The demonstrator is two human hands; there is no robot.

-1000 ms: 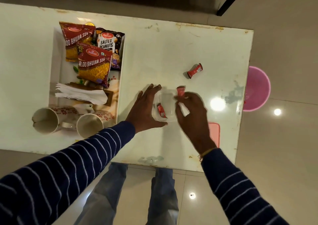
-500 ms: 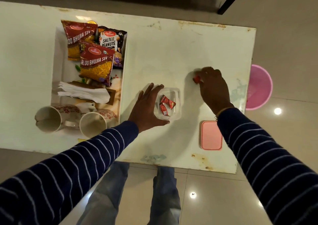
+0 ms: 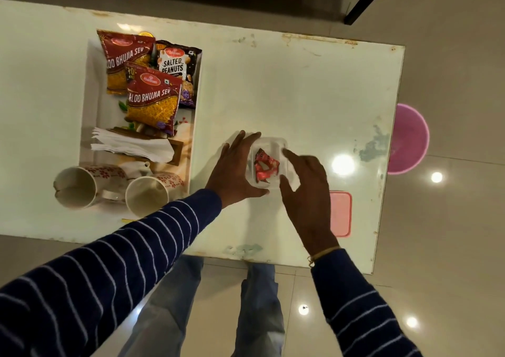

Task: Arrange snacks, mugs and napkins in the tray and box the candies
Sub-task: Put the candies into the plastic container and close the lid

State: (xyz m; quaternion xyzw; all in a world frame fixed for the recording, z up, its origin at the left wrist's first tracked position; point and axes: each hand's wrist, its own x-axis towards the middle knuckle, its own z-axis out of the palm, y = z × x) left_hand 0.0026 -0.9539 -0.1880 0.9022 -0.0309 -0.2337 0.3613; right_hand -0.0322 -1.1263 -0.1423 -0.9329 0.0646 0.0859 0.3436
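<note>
A small clear plastic box (image 3: 273,144) stands on the white table (image 3: 300,91) with several red-wrapped candies (image 3: 263,168) inside. My left hand (image 3: 235,166) rests flat against the box's left side, fingers spread around it. My right hand (image 3: 304,181) hovers at the box's right side, fingers apart and holding nothing. The pink box lid (image 3: 340,213) lies on the table to the right, partly behind my right wrist. At left, the tray (image 3: 90,105) holds snack packets (image 3: 151,97), white napkins (image 3: 131,146) and two mugs (image 3: 147,192) lying on their sides.
A pink round bin (image 3: 408,138) sits on the floor past the table's right edge. A dark chair leg (image 3: 355,9) stands at the far right behind the table. My legs show below the table's near edge.
My right hand took the last loose candy from the far right of the table, brought it back to the box and released it. The left hand stayed on the box.
</note>
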